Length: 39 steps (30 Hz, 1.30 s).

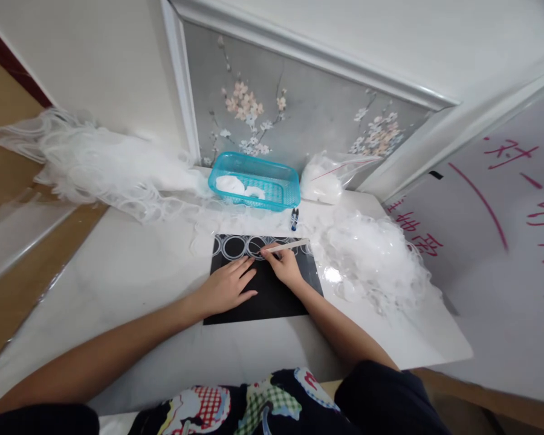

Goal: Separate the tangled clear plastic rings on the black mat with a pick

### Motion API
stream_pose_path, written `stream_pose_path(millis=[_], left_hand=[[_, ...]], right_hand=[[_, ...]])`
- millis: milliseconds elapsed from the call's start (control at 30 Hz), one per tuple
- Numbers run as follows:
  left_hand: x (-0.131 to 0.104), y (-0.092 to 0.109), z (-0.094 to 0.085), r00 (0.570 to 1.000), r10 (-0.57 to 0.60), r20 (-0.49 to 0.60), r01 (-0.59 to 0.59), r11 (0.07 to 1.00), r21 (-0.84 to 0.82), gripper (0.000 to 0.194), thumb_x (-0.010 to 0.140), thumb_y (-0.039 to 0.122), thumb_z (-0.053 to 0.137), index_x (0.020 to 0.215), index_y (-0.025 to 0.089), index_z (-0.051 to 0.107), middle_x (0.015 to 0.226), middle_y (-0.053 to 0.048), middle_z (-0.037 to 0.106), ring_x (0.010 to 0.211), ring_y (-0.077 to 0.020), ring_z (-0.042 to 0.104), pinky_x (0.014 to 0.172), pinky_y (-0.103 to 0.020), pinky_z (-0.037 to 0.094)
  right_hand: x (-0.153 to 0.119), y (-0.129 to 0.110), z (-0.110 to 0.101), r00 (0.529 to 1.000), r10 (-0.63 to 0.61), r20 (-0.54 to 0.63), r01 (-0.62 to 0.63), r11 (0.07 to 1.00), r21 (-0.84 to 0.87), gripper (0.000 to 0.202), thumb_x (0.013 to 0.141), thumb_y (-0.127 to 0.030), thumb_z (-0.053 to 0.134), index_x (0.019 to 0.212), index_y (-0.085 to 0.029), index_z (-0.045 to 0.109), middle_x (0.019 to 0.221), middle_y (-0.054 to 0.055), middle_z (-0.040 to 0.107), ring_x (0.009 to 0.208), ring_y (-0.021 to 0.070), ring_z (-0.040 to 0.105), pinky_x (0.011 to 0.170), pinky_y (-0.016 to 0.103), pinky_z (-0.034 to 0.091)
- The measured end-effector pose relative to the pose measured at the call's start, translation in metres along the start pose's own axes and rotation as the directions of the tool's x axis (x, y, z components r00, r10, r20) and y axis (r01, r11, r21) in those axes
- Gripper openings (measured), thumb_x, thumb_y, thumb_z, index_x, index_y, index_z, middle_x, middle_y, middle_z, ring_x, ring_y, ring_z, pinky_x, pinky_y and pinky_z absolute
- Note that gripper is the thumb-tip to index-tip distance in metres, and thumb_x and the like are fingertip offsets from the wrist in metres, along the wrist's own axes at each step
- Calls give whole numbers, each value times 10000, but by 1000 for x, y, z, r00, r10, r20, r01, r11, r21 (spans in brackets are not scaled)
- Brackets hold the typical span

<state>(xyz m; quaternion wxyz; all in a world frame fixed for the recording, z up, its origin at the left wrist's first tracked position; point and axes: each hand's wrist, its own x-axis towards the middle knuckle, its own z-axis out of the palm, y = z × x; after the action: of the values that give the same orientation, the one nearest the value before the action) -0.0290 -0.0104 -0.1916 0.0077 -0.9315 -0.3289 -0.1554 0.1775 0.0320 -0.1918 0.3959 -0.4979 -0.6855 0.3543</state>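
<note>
A black sheet (267,296) lies on the white table, with white ring-patterned trim (234,247) along its far edge. Fingers spread, my left hand (229,285) rests flat on the sheet's left part, its fingertips just below the rings. My right hand (281,264) is closed in a pinch round a thin whitish stick-like tool (286,246). The tool's tip is at a ring near the middle of the trim, close to my left fingertips; the exact contact is too small to make out.
Beyond the sheet stand a blue basket (276,204) with white pieces, small snips (294,219) and a plastic bag (324,181). Piles of white trim lie left (118,166) and right (374,257). A framed flower picture (299,103) and a whiteboard (489,241) rise behind.
</note>
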Motion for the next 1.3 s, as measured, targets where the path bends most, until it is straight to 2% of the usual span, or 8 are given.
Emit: stream_pose_path(millis=[600, 833, 900, 967, 1100, 1167, 1233, 1300], left_hand=[[5, -7, 6, 997, -4, 79, 13, 994, -112, 577, 935, 512, 493, 1293, 66, 562, 1402, -228, 514, 1325, -354, 465, 1104, -478, 373], [9, -8, -1, 993, -29, 114, 52, 978, -204, 601, 875, 505, 582, 1312, 94, 540, 1379, -200, 544, 1322, -344, 462, 1118, -483, 360], [9, -8, -3, 991, -37, 132, 64, 975, -214, 609, 863, 508, 596, 1311, 99, 544, 1398, -196, 527, 1331, -344, 451, 1121, -478, 357], [8, -8, -4, 985, -45, 165, 80, 975, -209, 612, 860, 511, 601, 1309, 98, 553, 1421, -192, 507, 1340, -346, 440, 1120, -472, 359], [7, -9, -7, 978, -41, 204, 83, 975, -204, 643, 839, 536, 629, 1312, 105, 559, 1432, -177, 502, 1341, -340, 441, 1119, -452, 362], [5, -11, -10, 984, -10, 179, 48, 977, -210, 592, 856, 528, 616, 1291, 129, 577, 1386, -154, 555, 1299, -319, 488, 1097, -438, 385], [3, -15, -15, 995, -15, 94, 36, 975, -221, 460, 909, 472, 565, 1234, 149, 614, 1283, -133, 631, 1202, -286, 565, 1042, -424, 432], [2, -19, -23, 996, -90, -22, 81, 965, -250, 349, 948, 406, 517, 1133, 149, 662, 1143, -123, 686, 1066, -260, 622, 953, -408, 481]], right_hand=[[-5, -2, -1, 999, -47, -6, 46, 995, -89, 211, 915, -357, 559, 883, -211, 709, 882, 50, 748, 843, 218, 693, 815, 347, 527], [-12, 4, 2, 957, -249, 148, 287, 889, -358, 208, 928, -242, 514, 993, -254, 711, 1016, 64, 752, 1118, 230, 632, 875, 337, 541], [4, 7, -15, 965, -261, 37, 255, 884, -392, 166, 893, -264, 566, 947, -251, 722, 939, 58, 754, 1012, 229, 671, 803, 308, 553], [29, 9, -38, 941, -242, -238, 132, 907, -400, 222, 909, -309, 522, 913, -212, 722, 882, 74, 740, 903, 233, 685, 801, 337, 544], [66, 2, -57, 773, -201, -602, 11, 953, -304, 466, 993, -339, 266, 1026, -118, 675, 988, 152, 713, 978, 262, 661, 880, 437, 500], [63, -7, -42, 817, -218, -533, 111, 968, -226, 352, 953, -374, 417, 940, -155, 693, 956, 114, 730, 942, 240, 671, 879, 399, 504], [50, -19, -20, 915, -257, -310, 218, 963, -156, 259, 915, -367, 520, 881, -188, 705, 934, 81, 743, 919, 222, 677, 874, 368, 505], [37, -32, -4, 962, -202, -182, 191, 979, -73, 239, 907, -373, 554, 869, -196, 710, 890, 66, 745, 856, 210, 680, 820, 347, 512]])
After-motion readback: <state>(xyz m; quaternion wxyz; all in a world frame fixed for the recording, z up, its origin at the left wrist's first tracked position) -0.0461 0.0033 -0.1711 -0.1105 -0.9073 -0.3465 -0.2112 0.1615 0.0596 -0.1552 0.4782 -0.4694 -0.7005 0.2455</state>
